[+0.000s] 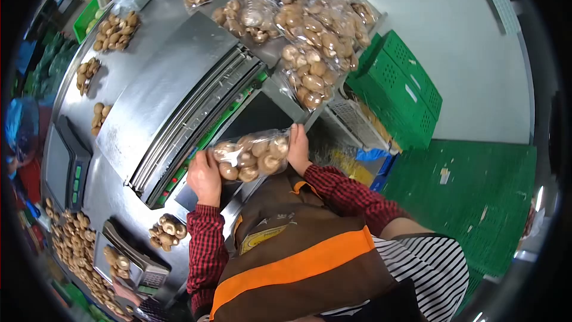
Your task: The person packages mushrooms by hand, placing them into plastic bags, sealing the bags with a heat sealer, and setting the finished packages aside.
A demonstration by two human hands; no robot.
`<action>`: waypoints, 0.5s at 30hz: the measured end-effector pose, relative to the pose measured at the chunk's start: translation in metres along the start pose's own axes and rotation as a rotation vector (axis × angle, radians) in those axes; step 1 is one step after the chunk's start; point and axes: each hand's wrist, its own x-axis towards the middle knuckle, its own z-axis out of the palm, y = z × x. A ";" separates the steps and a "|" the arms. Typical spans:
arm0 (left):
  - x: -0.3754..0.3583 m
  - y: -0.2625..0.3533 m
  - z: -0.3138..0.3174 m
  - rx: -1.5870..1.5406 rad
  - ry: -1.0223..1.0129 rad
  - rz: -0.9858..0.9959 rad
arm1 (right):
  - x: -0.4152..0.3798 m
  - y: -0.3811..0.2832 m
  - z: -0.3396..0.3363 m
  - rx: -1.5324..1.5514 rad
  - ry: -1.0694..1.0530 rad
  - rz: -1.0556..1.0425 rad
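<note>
A clear plastic bag of brown mushrooms (253, 156) is stretched between my two hands in front of my apron. My left hand (204, 180) grips its left end, fingers closed on the plastic. At the other end, my right hand (298, 148) pinches the bag's right edge. Just beyond the bag lies the metal sealing machine (192, 120), with rollers and a green strip along its near side. A dark flat surface (262, 114) is beside the strip, partly behind the bag.
Bagged mushrooms (313, 30) are heaped at the top. Loose mushroom piles (116, 31) sit along the steel table (143, 45). Scales (67, 164) stand at the left; another person's hand (125, 292) is near the lower one. Green crates (396, 86) are stacked at right.
</note>
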 end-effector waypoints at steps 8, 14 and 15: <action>-0.065 0.016 0.014 -2.132 -0.626 -0.563 | -0.040 -0.157 -0.079 1.052 -1.267 0.500; -0.062 0.047 -0.072 -2.226 -0.822 -0.461 | -0.031 -0.118 -0.102 0.823 -1.203 0.443; -0.083 0.018 -0.064 -2.278 -0.967 -0.659 | -0.022 -0.110 -0.104 0.983 -1.057 0.735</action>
